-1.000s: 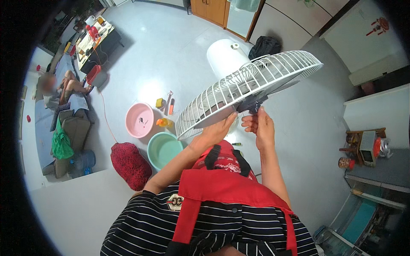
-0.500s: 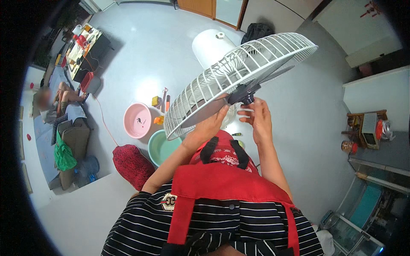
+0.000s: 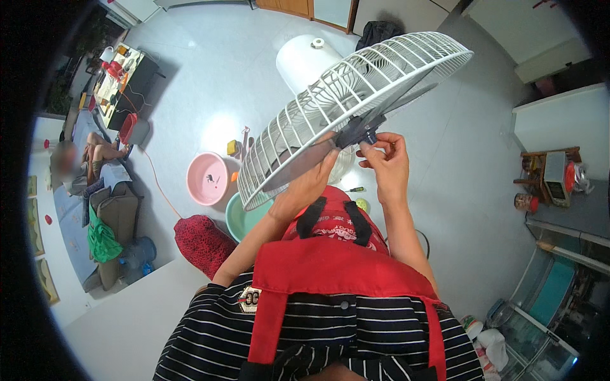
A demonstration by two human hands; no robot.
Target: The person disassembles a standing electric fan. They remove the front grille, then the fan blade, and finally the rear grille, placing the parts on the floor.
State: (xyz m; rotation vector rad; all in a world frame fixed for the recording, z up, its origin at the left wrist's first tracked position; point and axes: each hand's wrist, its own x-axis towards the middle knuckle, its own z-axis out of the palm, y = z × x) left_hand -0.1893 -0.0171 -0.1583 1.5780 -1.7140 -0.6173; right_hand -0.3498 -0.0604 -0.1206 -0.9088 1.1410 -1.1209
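In front of me a fan stands tilted, its white wire rear grille [image 3: 356, 79] attached to a rounded white motor housing [image 3: 305, 63]. Grey see-through fan blades [image 3: 297, 169] sit inside the grille on a dark hub. My left hand [image 3: 306, 188] grips the lower blade near the hub, its thumb on the near face and other fingers mostly hidden behind. At the hub's centre, the thumb and index finger of my right hand [image 3: 389, 166] pinch the small dark blade nut [image 3: 370, 135], and the remaining fingers curl loosely.
A pink basin [image 3: 208, 179] and a green basin [image 3: 244, 219] stand on the floor at left. Near my knees lie a screwdriver [image 3: 357, 189] and a yellow-green ball-like item [image 3: 362, 204]. A red patterned cushion [image 3: 202, 244] is beside me. Someone sits on the far-left sofa [image 3: 70, 206].
My right hand's fingers have closed from loosely apart to a pinch on the blade nut. The left hand keeps its hold on the blade. My view has shifted slightly.
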